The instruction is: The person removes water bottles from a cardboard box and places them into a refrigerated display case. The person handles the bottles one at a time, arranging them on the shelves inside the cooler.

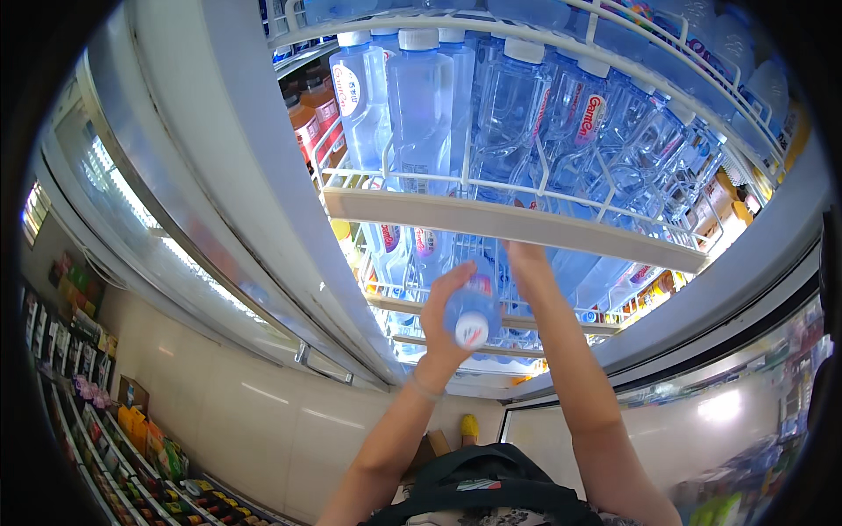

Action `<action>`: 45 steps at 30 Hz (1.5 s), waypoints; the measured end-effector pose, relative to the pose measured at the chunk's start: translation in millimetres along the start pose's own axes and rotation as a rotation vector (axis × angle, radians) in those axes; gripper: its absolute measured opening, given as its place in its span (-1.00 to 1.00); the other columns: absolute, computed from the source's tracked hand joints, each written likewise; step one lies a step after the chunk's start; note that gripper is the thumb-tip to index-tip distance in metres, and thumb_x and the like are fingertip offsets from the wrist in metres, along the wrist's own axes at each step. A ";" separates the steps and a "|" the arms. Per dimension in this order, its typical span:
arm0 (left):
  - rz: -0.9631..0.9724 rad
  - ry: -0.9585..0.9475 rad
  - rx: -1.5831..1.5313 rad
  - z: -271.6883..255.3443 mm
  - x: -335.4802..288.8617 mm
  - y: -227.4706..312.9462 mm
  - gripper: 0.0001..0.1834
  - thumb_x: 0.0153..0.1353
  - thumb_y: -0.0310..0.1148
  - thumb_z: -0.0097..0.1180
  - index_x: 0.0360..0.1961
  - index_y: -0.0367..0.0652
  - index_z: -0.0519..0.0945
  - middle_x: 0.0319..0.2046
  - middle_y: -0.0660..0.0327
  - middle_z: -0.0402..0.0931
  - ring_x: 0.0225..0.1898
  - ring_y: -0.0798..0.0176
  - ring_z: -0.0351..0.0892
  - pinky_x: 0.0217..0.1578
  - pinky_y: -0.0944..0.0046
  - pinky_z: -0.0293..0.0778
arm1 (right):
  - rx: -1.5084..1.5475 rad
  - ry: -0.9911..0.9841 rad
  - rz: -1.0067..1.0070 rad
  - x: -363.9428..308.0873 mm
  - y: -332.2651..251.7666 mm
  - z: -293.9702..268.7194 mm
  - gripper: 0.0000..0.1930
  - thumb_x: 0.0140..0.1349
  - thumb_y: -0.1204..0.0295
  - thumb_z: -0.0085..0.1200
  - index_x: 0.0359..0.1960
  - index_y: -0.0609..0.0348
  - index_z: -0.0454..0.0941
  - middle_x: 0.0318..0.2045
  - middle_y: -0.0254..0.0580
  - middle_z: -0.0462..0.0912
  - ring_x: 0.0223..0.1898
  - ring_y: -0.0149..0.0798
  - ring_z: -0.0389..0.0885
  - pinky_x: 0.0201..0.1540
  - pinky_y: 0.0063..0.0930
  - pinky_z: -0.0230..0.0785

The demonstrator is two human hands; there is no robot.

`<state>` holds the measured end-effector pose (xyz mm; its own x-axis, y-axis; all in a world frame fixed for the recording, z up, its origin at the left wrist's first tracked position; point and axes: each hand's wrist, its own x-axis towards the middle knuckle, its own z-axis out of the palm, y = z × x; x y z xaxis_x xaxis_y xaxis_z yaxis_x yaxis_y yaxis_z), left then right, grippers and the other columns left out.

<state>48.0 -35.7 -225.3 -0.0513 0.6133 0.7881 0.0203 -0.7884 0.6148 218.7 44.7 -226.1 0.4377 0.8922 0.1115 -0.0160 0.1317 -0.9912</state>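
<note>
I stand at an open glass-door cooler. My left hand (441,316) grips a clear water bottle (474,317) with a white cap, its cap end toward me, at the front of the lower wire shelf (399,304). My right hand (524,260) reaches past the white front rail (491,219) of the upper shelf into the lower shelf; its fingers are hidden behind the rail and the bottles. Rows of clear water bottles (421,105) with white caps fill the upper shelf.
The open cooler door (184,202) swings out to my left. Orange drink bottles (311,118) stand at the shelf's left end. A store rack of colourful packets (114,447) runs along the lower left. A dark bag (487,482) hangs at my chest.
</note>
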 end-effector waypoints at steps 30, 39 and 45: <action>-0.461 -0.280 0.058 -126.5 -91.9 87.6 -0.31 -0.23 -0.25 0.65 -0.06 -0.20 0.54 -0.23 0.13 0.64 -0.30 0.21 0.70 -0.27 0.30 0.60 | -0.996 0.206 -0.359 160.3 -33.2 27.2 -0.53 0.46 0.26 -0.14 0.32 0.20 0.35 0.18 0.15 0.51 0.24 0.13 0.45 0.35 -0.10 0.22; -0.358 -0.286 -0.043 -113.0 -79.6 99.2 -0.35 -0.17 -0.36 0.62 -0.04 -0.24 0.53 -0.20 0.16 0.62 -0.19 0.23 0.65 -0.13 0.29 0.54 | -0.997 0.121 -0.469 121.0 -21.7 65.3 -0.54 0.45 0.28 -0.12 0.31 0.19 0.35 0.16 0.19 0.52 0.23 0.17 0.45 0.34 -0.07 0.22; -0.485 -0.303 -0.110 -121.5 -89.8 111.0 -0.35 -0.18 -0.35 0.62 -0.07 -0.23 0.51 -0.22 0.17 0.65 -0.17 0.33 0.64 -0.08 0.29 0.55 | -0.963 0.023 -0.546 35.0 -8.6 83.1 -0.55 0.44 0.30 -0.11 0.30 0.18 0.35 0.15 0.22 0.53 0.22 0.21 0.45 0.34 -0.05 0.22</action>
<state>-66.5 -184.0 -231.2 0.2598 0.8790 0.3998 -0.0388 -0.4042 0.9138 159.5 110.7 -207.7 0.1892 0.8070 0.5594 0.8861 0.1051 -0.4513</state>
